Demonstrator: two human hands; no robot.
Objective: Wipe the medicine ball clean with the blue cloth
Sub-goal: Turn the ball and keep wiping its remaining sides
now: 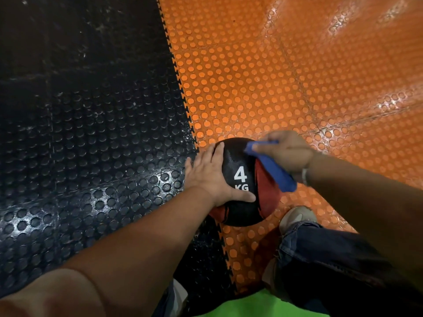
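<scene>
Denim knee [320, 259] and pale shoe [295, 217] sit beside the medicine ball [240, 209], marked 4 KG, on the seam between black mat [91, 133] and orange mat [251, 76]. Left hand [211, 177] presses its side, fingers spread flat, thumb under the number. Opposite those fingers, the right hand [287, 152] pinches the blue cloth [274, 172] against the ball.

Floor was studded rubber, black tiles [80, 133] left and orange tiles [251, 76] right, jigsaw-locked. The medicine ball [242, 211] sat on the seam, a shoe [297, 217] just beside it.
</scene>
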